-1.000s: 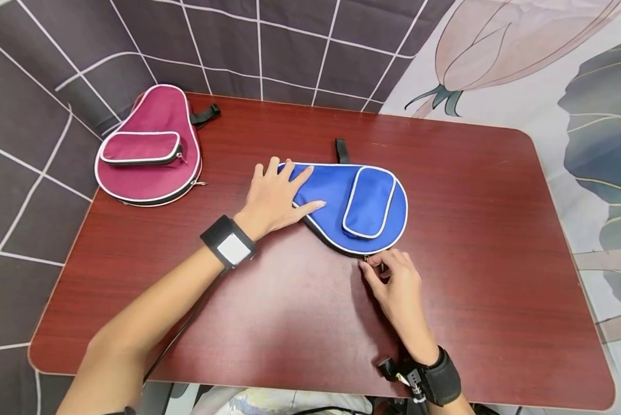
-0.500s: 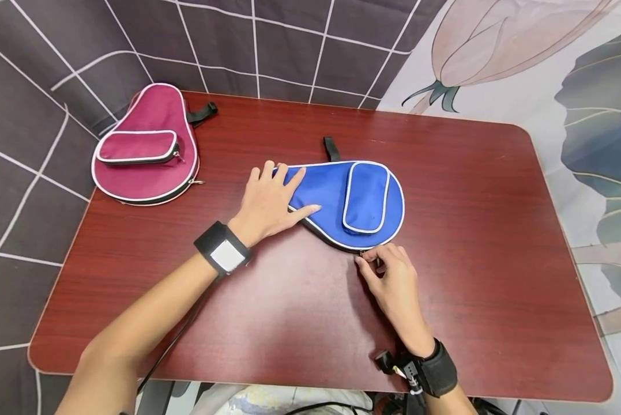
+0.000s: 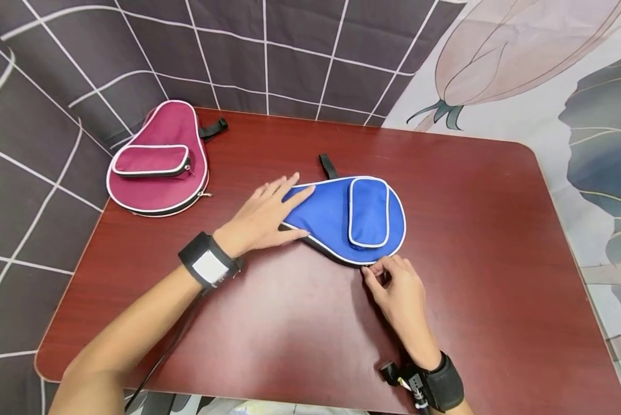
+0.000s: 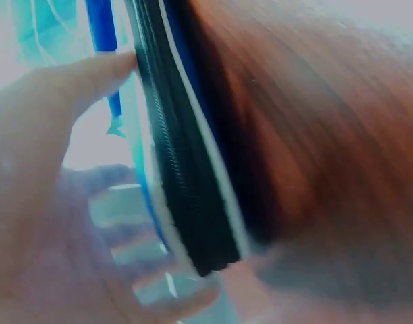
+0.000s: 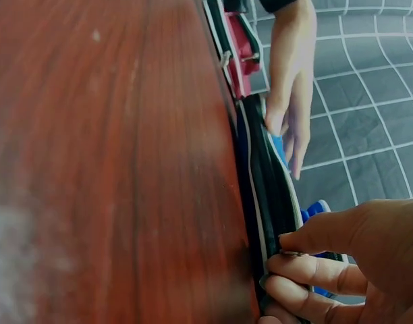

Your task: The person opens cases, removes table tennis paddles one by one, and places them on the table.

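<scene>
Red table [image 3: 486,259] — right hand [image 3: 399,291] pinches zipper pull [image 5: 291,254].

A cloth-lined corner, home or workplace unclear: dark checked cloth [image 3: 300,75] hangs behind and left of the surface [image 3: 486,259], flower-printed cloth [image 3: 528,104] behind and right.

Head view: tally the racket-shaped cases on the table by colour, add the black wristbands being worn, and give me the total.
Blue racket-shaped fabric case with white piping: 1
Magenta racket-shaped fabric case with white piping: 1
Black wristbands: 2
Total: 4
</scene>
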{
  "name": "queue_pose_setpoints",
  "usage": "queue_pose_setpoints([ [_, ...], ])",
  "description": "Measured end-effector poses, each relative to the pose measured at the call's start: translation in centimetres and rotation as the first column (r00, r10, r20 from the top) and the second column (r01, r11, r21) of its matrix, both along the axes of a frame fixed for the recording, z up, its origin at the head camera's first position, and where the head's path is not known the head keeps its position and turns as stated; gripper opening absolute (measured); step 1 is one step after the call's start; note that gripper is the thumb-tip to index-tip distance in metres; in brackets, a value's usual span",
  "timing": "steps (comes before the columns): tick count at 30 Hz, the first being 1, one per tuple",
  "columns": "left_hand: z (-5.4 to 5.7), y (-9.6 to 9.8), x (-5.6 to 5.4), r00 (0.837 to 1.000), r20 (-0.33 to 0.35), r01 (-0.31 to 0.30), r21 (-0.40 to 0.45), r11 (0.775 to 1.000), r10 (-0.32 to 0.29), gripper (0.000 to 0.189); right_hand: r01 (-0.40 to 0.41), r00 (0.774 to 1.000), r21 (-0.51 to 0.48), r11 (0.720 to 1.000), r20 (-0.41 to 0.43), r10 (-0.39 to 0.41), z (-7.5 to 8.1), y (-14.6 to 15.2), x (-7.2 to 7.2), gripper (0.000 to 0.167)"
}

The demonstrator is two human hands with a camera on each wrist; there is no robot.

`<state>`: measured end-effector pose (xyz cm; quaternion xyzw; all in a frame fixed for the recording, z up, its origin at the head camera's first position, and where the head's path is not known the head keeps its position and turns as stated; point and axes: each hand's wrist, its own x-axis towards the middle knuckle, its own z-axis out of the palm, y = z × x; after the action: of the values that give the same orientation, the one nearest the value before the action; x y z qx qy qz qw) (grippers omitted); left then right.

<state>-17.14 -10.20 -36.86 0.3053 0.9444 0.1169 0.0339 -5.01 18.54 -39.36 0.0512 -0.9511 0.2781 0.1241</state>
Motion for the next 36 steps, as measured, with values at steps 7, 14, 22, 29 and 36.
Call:
queue_pose_setpoints([
  [7,-1.1,-0.1,0.2,0.999,-0.036,0.023,0.051,0.998,-0.021,0.082,0.013,1.0,0.001,1.0,-0.004,-0.013,-0.4,0.3,-0.1,0.022],
  [14,-1.5,0.2,0.7,0.998,-0.054,0.021,0.043,0.999,-0.019,0.081,0.02,1.0,0.001,1.0,-0.005,-0.02,-0.6,0.5,0.2,0.024],
  [22,-1.7,0.2,0.8,0.992,-0.109,-0.059,0.064,0.996,0.066,0.08,0.042,0.999,-0.024,0.999,-0.013,-0.042,-0.6,0.2,-0.4,0.018],
  [29,-1.9,0.6,2.5,0.96,-0.212,-0.161,0.115,0.98,0.183,0.077,-0.009,0.999,-0.023,1.0,-0.037,0.008,-0.4,-0.6,-1.2,0.013],
  [36,-1.7,1.8,3.5,0.944,-0.257,-0.184,0.109,0.977,0.206,0.078,-0.014,0.999,-0.018,1.0,-0.031,0.013,-0.5,-0.8,-1.5,0.012],
])
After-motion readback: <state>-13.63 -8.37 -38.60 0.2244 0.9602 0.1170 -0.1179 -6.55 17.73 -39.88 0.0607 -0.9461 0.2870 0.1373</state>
